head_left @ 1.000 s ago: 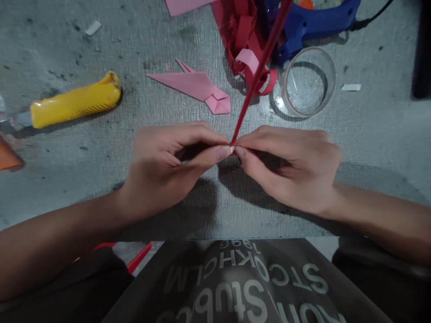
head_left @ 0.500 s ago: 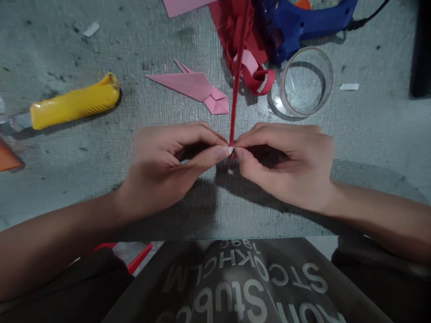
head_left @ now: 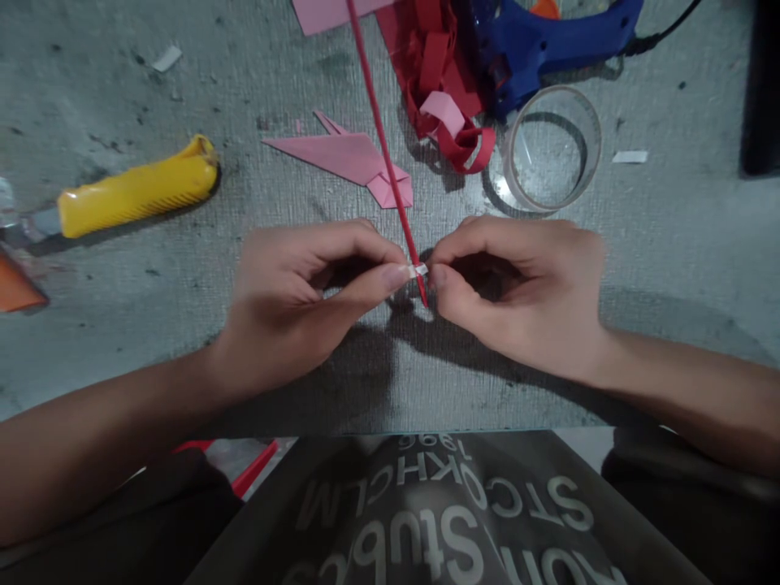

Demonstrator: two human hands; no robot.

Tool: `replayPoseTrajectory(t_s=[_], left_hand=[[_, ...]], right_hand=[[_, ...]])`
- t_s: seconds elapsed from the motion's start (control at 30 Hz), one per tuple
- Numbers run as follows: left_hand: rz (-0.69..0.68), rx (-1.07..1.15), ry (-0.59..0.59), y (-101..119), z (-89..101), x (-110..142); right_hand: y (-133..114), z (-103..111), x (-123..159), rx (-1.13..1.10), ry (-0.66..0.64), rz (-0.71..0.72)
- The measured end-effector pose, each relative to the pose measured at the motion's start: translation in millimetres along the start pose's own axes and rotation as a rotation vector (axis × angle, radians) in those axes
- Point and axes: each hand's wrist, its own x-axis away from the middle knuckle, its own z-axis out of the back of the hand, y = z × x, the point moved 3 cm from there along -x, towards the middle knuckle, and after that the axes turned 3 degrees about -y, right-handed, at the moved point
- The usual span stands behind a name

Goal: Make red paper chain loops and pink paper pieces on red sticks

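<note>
Thumb and forefinger of my left hand (head_left: 317,296) pinch a small white strip (head_left: 420,270). This strip lies across a thin red stick (head_left: 390,162), close to its near end, which pokes out just below the fingertips. The stick slants up and to the left over a folded pink paper piece (head_left: 347,158). My right hand (head_left: 517,292) is closed in a pinch at the right end of the white strip. Whether anything sits between its fingertips is hidden.
A yellow-handled tool (head_left: 137,188) lies at left. Behind my hands are curled red paper strips (head_left: 435,65), a blue glue gun (head_left: 557,41) with its cord, and a clear tape ring (head_left: 594,154). White scraps (head_left: 630,157) and pink paper (head_left: 332,15) lie about.
The red stick's far end has swung left, from nearly upright to a slant across the pink paper. More of its near end shows below the fingers. My right fingertips have drawn slightly rightward.
</note>
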Motion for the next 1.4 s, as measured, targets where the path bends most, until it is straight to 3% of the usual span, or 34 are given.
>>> replayPoseTrajectory(t_s=[0.37, 0.6, 0.77, 0.97, 1.17, 1.4], left_hand=[[-0.04, -0.048, 0.034, -1.6, -1.5, 1.6], [-0.056, -0.05, 0.048, -1.1, -1.5, 2.8], [-0.018, -0.051, 0.035, -0.9, -1.6, 3.7], [0.046, -0.006, 0.038, -1.2, -2.3, 6.1], [0.114, -0.016, 0.024, -2.4, -1.2, 8.8], [0.077, -0.088, -0.039, -3.4, -1.0, 7.3]], right_hand=[[-0.4, 0.4, -0.4, -0.133, -0.053, -0.019], [1.6, 1.2, 0.6, -0.017, -0.003, -0.04], [3.5, 0.7, -0.1, -0.139, -0.046, -0.053], [7.8, -0.6, 0.2, -0.227, -0.123, -0.235], [10.2, -0.9, -1.3, -0.287, -0.144, -0.283], [8.7, -1.9, -8.1, -0.302, -0.233, -0.302]])
